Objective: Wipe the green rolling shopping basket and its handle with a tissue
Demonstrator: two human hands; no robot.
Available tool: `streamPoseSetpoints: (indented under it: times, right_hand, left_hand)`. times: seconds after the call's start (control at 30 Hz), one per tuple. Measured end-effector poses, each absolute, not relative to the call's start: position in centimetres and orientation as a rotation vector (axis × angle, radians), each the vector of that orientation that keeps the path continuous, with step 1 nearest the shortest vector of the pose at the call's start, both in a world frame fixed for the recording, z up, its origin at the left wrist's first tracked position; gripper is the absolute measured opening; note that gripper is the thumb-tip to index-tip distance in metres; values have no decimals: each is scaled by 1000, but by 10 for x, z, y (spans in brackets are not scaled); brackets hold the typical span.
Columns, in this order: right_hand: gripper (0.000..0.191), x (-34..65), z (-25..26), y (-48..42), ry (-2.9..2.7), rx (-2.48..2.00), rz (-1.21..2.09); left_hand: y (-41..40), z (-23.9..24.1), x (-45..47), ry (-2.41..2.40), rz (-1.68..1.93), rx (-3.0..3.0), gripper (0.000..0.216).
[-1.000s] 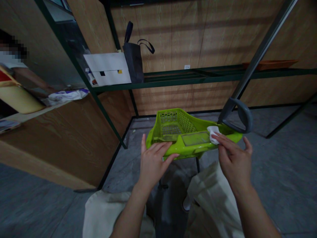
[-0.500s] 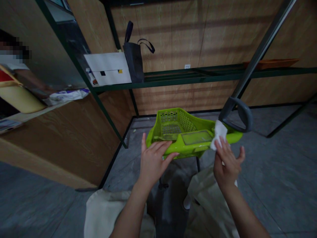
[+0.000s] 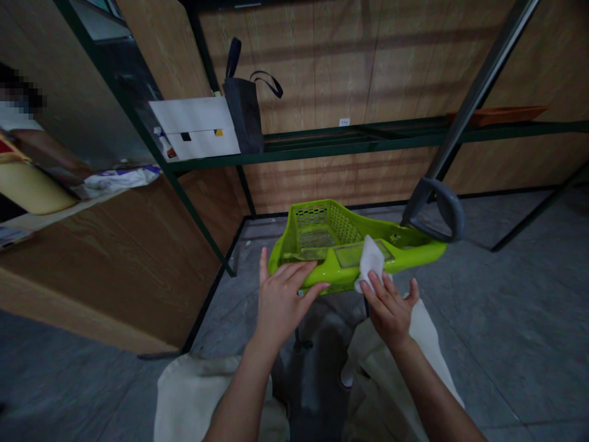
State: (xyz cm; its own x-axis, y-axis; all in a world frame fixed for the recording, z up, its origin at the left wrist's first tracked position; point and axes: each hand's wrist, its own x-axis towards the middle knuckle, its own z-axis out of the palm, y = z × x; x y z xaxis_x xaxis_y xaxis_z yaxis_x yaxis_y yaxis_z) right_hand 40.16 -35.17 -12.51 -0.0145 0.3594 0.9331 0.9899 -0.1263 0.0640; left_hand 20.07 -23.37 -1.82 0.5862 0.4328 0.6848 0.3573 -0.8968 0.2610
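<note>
Left hand [image 3: 283,294] gripping near rim of green plastic basket [image 3: 331,272], fingers over edge. Right hand [image 3: 389,304] holding white wipe [image 3: 370,261] against same rim, thumb splayed. Basket just past both hands, short of rack shelf [image 3: 304,153]. Grey loop handle [image 3: 453,212] at basket's right end. Shelf carries white box [image 3: 197,126], dark tote bag [image 3: 243,116] side by side.

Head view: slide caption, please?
Left hand gripping a green basket, right hand holding a white wipe against it.

Two hands [image 3: 283,298] [image 3: 390,310], one white cloth [image 3: 372,259] at one basket's [image 3: 416,255] near edge; one box [image 3: 202,120], one bag [image 3: 245,116] toward shelf's [image 3: 345,148] left end
</note>
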Motion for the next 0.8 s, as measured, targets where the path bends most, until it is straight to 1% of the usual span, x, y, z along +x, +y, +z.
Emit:
streamPoseSetpoints:
  times: [0.1, 0.17, 0.23, 0.37, 0.47, 0.57, 0.67, 0.73, 0.8]
  right_hand:
    - [55, 423, -133, -359, -1225, -1613, -1170]
    - [57, 417, -134, -357, -1099, -1616, -1148]
    - [57, 398, -132, -349, -1097, -1606, -1114]
    - [49, 358, -122, -335, -1348, -1550, -988]
    - [44, 359, -117, -336, -1465, -1505, -989]
    - [47, 390, -117, -349, -1401, -1561, -1061]
    - [50, 419, -113, -361, -1181, -1638, -1058]
    - [47, 419, -106, -364, -1112, -1659, -1023]
    - [43, 401, -94, -360, -1172, -1668, -974]
  left_hand:
    - [-234, -18, 203, 674, 1216, 2704, 34]
    - [-235, -19, 204, 671, 1216, 2708, 34]
    - [-235, -19, 205, 669, 1214, 2713, 34]
    - [-235, -19, 203, 670, 1216, 2720, 32]
    - [-234, -19, 201, 666, 1231, 2724, 32]
    - [-234, -18, 201, 664, 1226, 2719, 31]
    - [-234, -17, 201, 666, 1217, 2711, 31]
    - [-234, -18, 202, 665, 1220, 2710, 31]
    - [-235, -18, 202, 665, 1229, 2714, 31]
